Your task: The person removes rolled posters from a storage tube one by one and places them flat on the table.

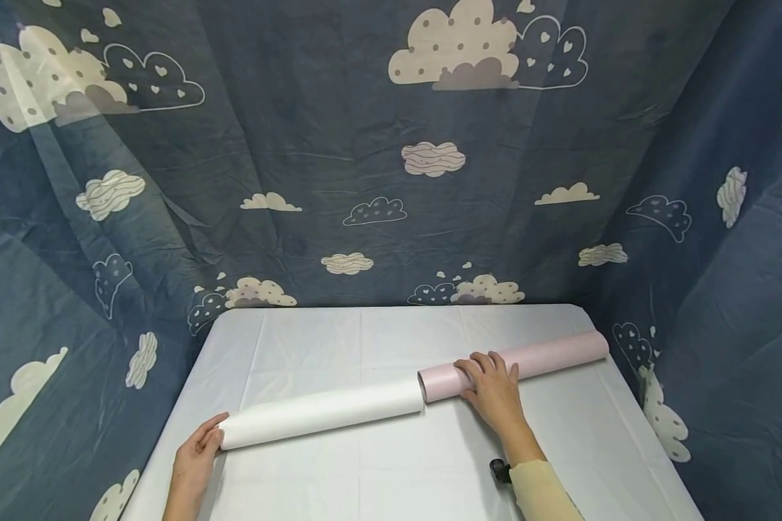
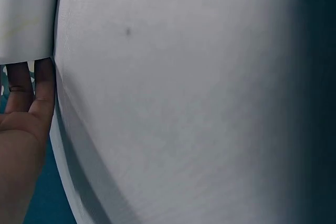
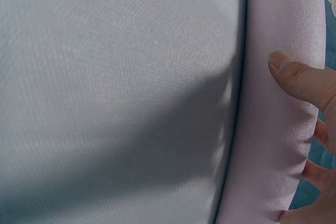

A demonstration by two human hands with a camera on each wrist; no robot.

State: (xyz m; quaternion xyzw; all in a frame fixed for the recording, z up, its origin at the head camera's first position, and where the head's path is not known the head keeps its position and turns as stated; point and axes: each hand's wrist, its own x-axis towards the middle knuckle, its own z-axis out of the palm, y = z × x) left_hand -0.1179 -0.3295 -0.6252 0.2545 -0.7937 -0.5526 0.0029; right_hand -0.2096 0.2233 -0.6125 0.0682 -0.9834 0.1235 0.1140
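Note:
A long white roll [image 1: 322, 414] lies on the white-covered table [image 1: 391, 477], slanting up to the right. Its right end meets the open left end of a pink roll [image 1: 547, 356], which runs on toward the table's right edge. My left hand [image 1: 210, 435] is against the white roll's left end, with fairly straight fingers [image 2: 44, 87] beside the roll [image 2: 26, 14]. My right hand [image 1: 485, 370] lies over the pink roll near its left end. In the right wrist view the thumb [image 3: 299, 80] presses its near side and the fingers wrap round the far side of the pink roll [image 3: 273, 140].
Dark blue cloth with cloud prints [image 1: 378, 181] hangs close behind and on both sides of the table. The tablecloth [image 3: 115, 77] is creased in squares. A small black wrist-camera mount [image 1: 499, 470] sits by my right wrist.

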